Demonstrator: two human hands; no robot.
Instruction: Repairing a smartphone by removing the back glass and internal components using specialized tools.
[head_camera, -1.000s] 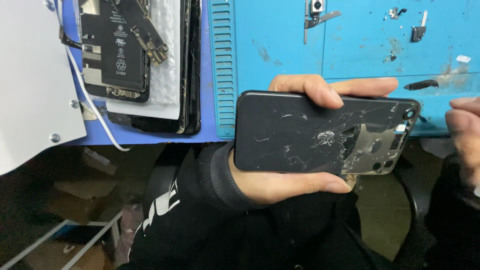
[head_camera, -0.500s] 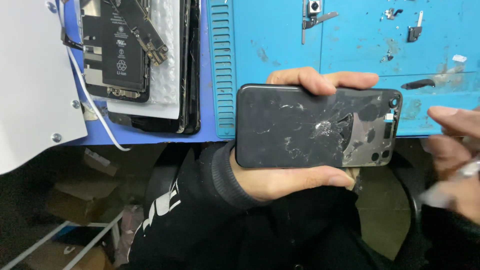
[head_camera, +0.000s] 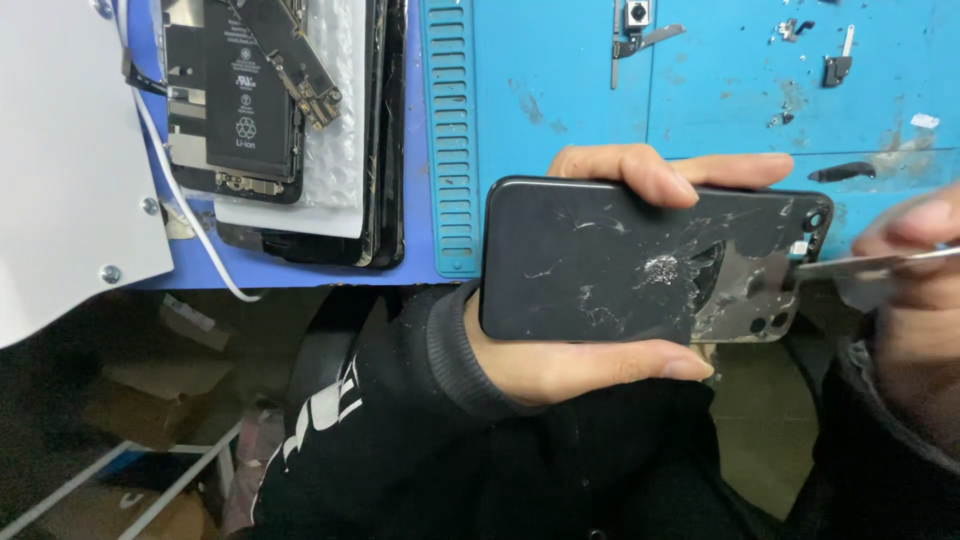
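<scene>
Left hand (head_camera: 560, 365): clamped round a black phone back housing (head_camera: 600, 260), thumb along the lower edge, fingers curled over the top edge.
Housing: held flat and level in front of the blue work mat (head_camera: 560, 90); glass shattered near the camera end, bare metal showing.
Right hand (head_camera: 915, 270): blurred, fingers pinched together on a thin metal blade (head_camera: 850, 266).
Blade tip: right at the broken camera end.
Far left: opened phone with battery (head_camera: 240, 100), lying on the mat.

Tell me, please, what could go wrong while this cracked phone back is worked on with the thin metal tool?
The shattered glass of the phone lies beside the bare left hand; shards might cut its fingers. The metal tool in the right hand might slip toward the left thumb.
</scene>
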